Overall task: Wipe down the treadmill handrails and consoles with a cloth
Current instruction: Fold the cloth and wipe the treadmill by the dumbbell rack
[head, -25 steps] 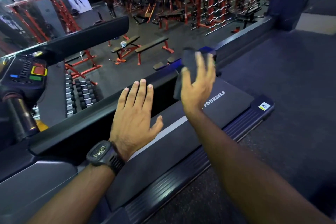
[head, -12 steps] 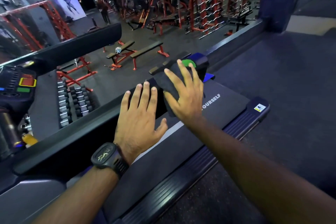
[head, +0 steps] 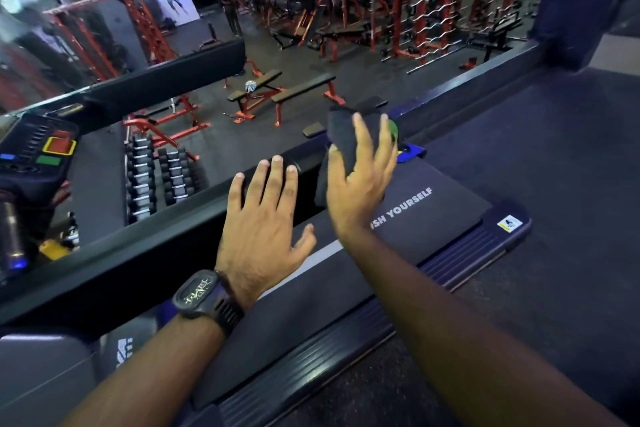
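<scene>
A dark cloth [head: 346,135] lies under my right hand [head: 360,184], whose straight spread fingers press it against the far end of the black treadmill handrail [head: 145,253]. Motion blurs that hand. My left hand [head: 263,218], with a black watch on the wrist, rests flat on the same handrail just left of the cloth, fingers straight. The treadmill console [head: 38,149] with red, green and blue buttons sits at the left edge. Below the hands runs the treadmill belt [head: 415,215] printed with white lettering.
A second black handrail [head: 166,80] crosses behind the console. A metal bottle [head: 10,232] stands in the console holder. Beyond a glass edge lie a dumbbell rack [head: 156,177], red benches and racks, and a person far off. Dark floor spreads to the right.
My right hand with the cloth swung down onto the handrail end, then slid outward and up again. The left hand stayed flat on the rail. The view shifted slightly.
</scene>
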